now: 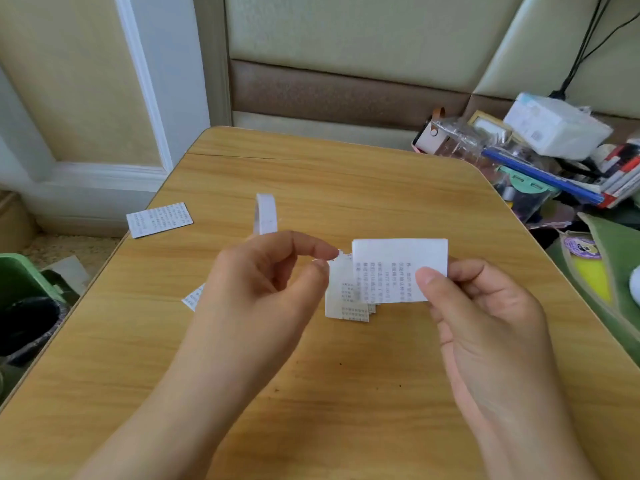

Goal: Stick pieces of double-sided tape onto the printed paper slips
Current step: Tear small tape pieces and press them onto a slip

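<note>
Pinching printed slip (pixel 398 268), right fingers (pixel 427 277) | left fingers (pixel 320 252) pinching tape piece (pixel 337 256) (tiny) | slip stack (pixel 346 299) beneath

Counter (pixel 311 375): light wood-grain top with rounded corners; a thin seam runs across near the far edge. On it: a roll of white tape (pixel 266 214), standing on edge toward the middle; one printed slip (pixel 159 219) overhanging the left edge; a small stack of printed slips (pixel 348 299) lying at the centre; the corner of another slip (pixel 194 297) left of centre, mostly hidden.
</note>
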